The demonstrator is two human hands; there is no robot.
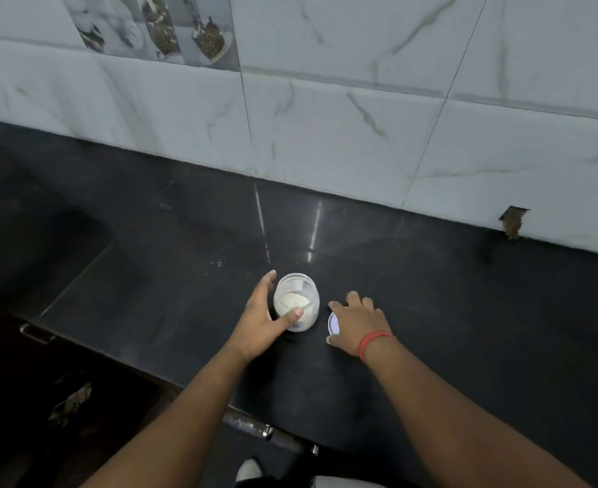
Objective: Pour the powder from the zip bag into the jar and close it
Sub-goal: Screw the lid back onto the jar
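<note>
Jar (296,301): clear, upright on the dark worktop (431,311), mouth open, no lid on. White powder (293,300) inside, low in the jar; faint mark on its near wall.
L hand (264,320): curled round the jar from its left side. Thumb across the near wall, touching it, fingers round the far-left side. Gripping the jar.
Lid (333,324): round, white/pale, flat on worktop just right of the jar, not touching it as far as seen. Mostly hidden under the R hand, only left edge shows.
R hand (355,324): palm down over the lid, fingers spread and bent, thumb at the lid's near edge. Whether it's pinching the lid or just resting on it: can't tell.
R wrist: red thread band (373,343).
Zip bag: not seen in this view.
Worktop: black, glossy; a few white specks (218,264) beyond and left of the jar.
Wall (361,118): pale marble-look tiles behind; printed decor tile (156,26) top left; chipped hole (512,221) at tile base far right.
Near edge: metal bar handle (251,428) below the worktop lip, between the forearms.
</note>
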